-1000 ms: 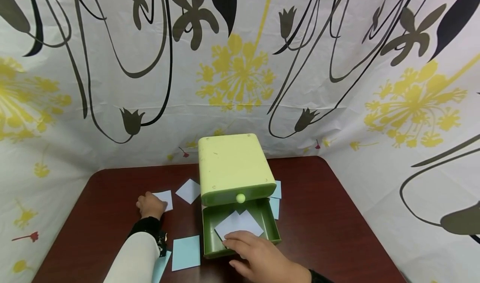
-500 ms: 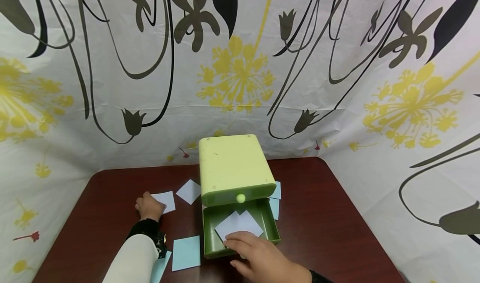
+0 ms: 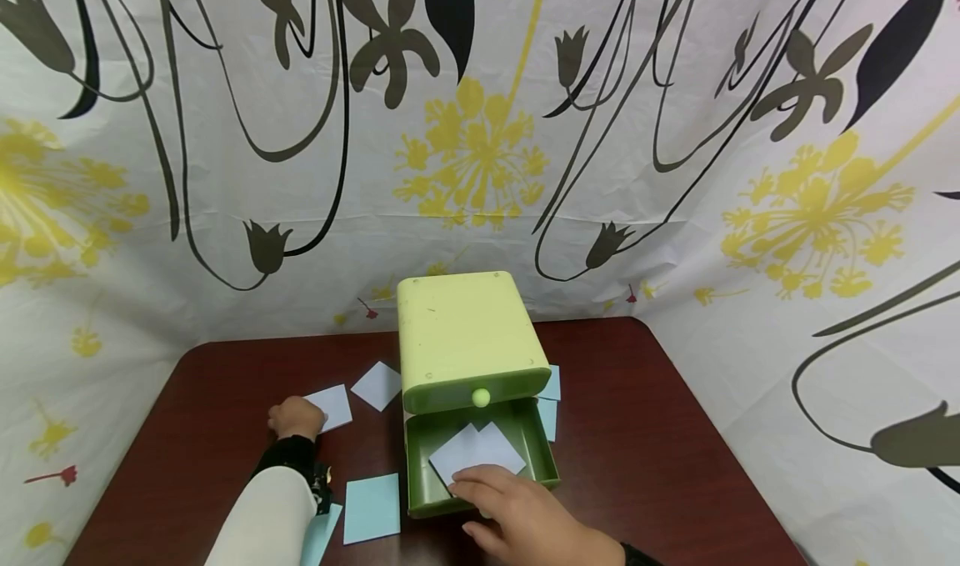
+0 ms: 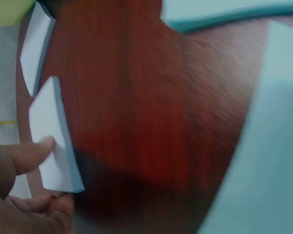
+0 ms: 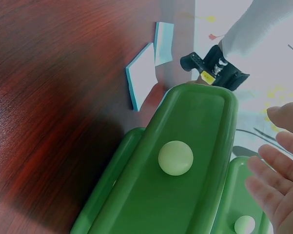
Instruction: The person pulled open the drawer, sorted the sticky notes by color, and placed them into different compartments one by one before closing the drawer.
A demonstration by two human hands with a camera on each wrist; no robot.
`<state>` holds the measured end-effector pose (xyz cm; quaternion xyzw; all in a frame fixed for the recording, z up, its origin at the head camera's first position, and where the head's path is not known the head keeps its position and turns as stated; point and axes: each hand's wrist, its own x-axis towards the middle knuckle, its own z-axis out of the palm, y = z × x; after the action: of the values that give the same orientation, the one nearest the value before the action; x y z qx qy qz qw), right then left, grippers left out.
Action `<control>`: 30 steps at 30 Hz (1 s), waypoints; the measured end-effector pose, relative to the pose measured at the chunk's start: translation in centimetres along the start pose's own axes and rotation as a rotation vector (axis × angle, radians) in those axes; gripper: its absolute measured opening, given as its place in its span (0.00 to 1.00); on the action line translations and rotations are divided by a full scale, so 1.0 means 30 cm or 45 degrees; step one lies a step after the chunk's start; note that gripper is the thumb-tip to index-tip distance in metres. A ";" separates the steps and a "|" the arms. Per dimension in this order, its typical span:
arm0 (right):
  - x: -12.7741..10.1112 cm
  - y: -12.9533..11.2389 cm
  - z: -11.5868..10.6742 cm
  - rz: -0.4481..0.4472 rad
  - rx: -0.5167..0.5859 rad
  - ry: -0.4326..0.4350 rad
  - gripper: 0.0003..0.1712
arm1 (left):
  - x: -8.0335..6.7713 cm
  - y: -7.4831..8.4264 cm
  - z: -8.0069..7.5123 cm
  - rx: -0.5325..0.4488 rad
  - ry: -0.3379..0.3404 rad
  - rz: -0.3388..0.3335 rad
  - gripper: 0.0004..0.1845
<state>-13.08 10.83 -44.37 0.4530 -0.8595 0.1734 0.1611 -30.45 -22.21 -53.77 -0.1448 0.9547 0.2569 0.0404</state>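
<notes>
In the head view my left hand point(image 3: 296, 418) is at a white-topped pad of square notes point(image 3: 330, 408) on the table's left. In the left wrist view its thumb lies on top of the pad point(image 4: 52, 156), with fingers curled at the lower edge, pinching it. My right hand point(image 3: 525, 512) hovers over the pulled-out lower green drawer point(image 3: 420, 487) of a small box point(image 3: 468, 324). Two white paper squares point(image 3: 480, 453) lie inside, partly covered by the fingers. In the right wrist view this hand point(image 5: 283, 180) has loosely extended fingers, holding nothing.
A second white pad point(image 3: 377, 385) lies left of the box. Light blue squares lie nearer me point(image 3: 372, 508), beside the left forearm point(image 3: 321, 537), and by the box's right side point(image 3: 549, 420). A patterned cloth point(image 3: 472, 149) hangs behind the dark red table point(image 3: 637, 466).
My left hand has edged slightly left and down, and the white pad under it has turned a little, with more of it visible. My right hand and the drawer hardly differ.
</notes>
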 end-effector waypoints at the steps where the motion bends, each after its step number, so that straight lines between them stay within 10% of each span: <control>1: 0.000 0.000 0.000 -0.001 -0.001 0.003 0.22 | 0.000 0.007 -0.003 0.016 -0.006 -0.021 0.17; 21: -0.009 -0.008 -0.005 0.055 -0.015 -0.035 0.22 | -0.019 0.038 -0.010 -0.025 0.025 -0.175 0.18; 30: -0.017 -0.010 -0.009 0.068 -0.004 -0.046 0.22 | -0.018 0.024 0.028 -0.449 0.059 -0.154 0.25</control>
<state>-12.53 11.16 -44.30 0.4327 -0.8743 0.1681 0.1416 -30.15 -21.05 -54.07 -0.2125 0.8851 0.4139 0.0075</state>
